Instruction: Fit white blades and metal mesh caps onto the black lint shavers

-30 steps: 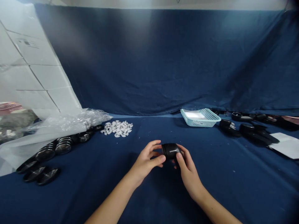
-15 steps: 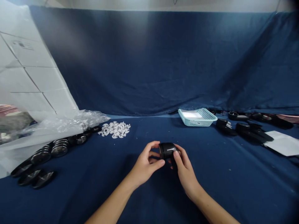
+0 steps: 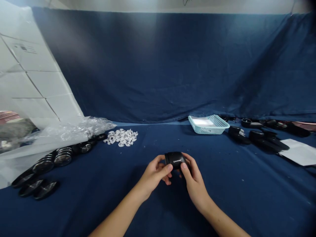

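Observation:
A small black cylindrical part [image 3: 175,159] with white lettering on its side is held between both hands above the blue cloth. My left hand [image 3: 155,175] curls around its left end, thumb and fingers closed against it. My right hand [image 3: 193,181] grips its right side, with the thumb pressed on the front. Both forearms reach in from the bottom edge.
Rows of round black discs [image 3: 44,164] lie at the left beside a clear plastic bag [image 3: 61,133] and white cartons [image 3: 29,79]. A heap of small white pieces [image 3: 121,137] lies behind them. A light blue basket [image 3: 208,124], more black parts [image 3: 261,138] and white paper [image 3: 298,152] sit at the right.
My left hand has closed in on the black part, its fingers now wrapped against the left end. The part and both hands shifted slightly left.

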Demonstrator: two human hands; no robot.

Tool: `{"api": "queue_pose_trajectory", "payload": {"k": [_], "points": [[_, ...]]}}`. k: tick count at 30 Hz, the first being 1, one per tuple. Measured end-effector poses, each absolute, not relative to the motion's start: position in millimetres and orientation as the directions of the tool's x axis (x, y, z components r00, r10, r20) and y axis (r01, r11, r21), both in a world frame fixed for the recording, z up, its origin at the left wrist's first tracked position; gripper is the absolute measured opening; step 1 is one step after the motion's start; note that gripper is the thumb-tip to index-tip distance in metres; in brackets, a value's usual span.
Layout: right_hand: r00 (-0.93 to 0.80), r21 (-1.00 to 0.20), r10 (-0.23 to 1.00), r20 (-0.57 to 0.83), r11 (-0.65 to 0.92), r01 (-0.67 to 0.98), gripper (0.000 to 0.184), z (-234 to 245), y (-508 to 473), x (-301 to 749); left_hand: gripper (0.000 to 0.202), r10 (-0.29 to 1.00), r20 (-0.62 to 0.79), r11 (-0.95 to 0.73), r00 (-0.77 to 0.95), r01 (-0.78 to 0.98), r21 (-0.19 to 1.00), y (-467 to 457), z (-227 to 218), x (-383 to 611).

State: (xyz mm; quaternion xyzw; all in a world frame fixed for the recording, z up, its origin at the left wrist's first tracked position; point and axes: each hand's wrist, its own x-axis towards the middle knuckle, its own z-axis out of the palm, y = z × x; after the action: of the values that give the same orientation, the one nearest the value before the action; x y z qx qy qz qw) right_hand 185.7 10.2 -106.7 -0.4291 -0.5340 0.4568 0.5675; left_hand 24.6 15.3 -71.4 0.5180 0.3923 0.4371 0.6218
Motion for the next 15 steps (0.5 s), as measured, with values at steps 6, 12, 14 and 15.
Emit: {"api": "queue_pose_trajectory", "payload": {"k": [6,12,14,15], "points": [[-0.016,-0.902,0.909,0.415,0.414,0.123,0.045,-105.7,1.9,184.9,0.062,0.905,-0.287,0.363,0.314,-0.216,0.907,20.1,-73.6,22.3],[-0.074,-0.844,0.873,0.483,0.486,0.228,0.045,-107.0,0.7,187.7,0.067,0.854,-0.372,0.471,0.363,-0.238,0.85,21.1,-70.9,21.9],[-0.066,-0.862,0.888,0.456,0.459,0.216,0.046,-107.9,2.4,187.0,0.052,0.92,-0.266,0.358,0.289,-0.338,0.871,22.4,-70.5,22.1],[-0.052,-0.877,0.899,0.436,0.437,0.202,0.046,-108.6,3.6,186.2,0.048,0.943,-0.225,0.305,0.246,-0.368,0.878,23.2,-70.6,21.9]]}}
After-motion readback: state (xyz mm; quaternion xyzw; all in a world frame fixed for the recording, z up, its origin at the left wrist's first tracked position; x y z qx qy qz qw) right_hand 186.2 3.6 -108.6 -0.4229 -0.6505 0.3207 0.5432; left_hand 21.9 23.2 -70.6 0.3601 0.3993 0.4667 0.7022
